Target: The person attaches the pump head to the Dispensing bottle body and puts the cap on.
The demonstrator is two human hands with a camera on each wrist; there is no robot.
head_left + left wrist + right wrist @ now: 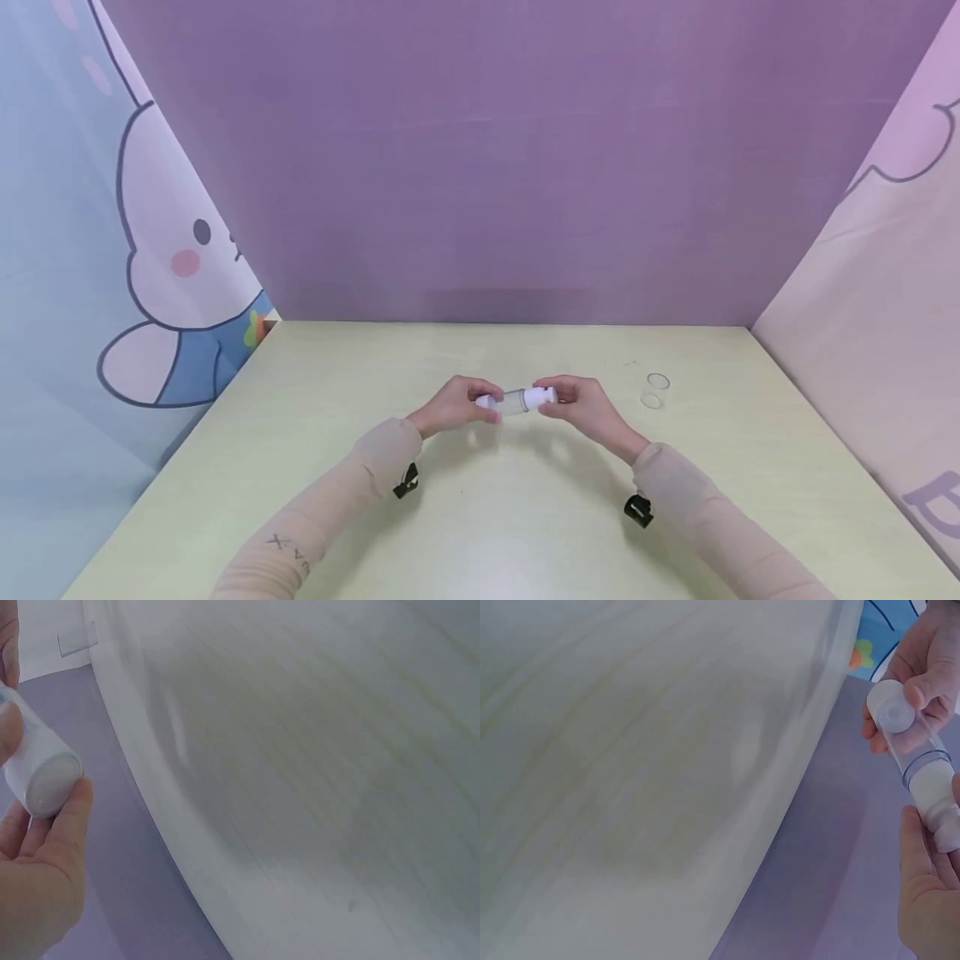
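Observation:
Above the table, both hands hold a small clear pump bottle [513,403] lying nearly level, tilted slightly. My left hand [456,404] grips its white bottom end, whose round face [56,786] shows in the left wrist view between thumb and fingers. At the other end, the thumb and fingers of my right hand [588,407] pinch the white pump head [538,397]. The right wrist view shows the transparent body [916,746] between the two hands, with a ring at the collar. Right of the right hand, a clear cylindrical cap [655,390] rests on the table.
The pale yellow-green table [480,517] extends to a purple wall [495,167] at the back. Printed cloth panels close off the left [67,250] and right [900,317] sides. A black strap piece hangs under each wrist.

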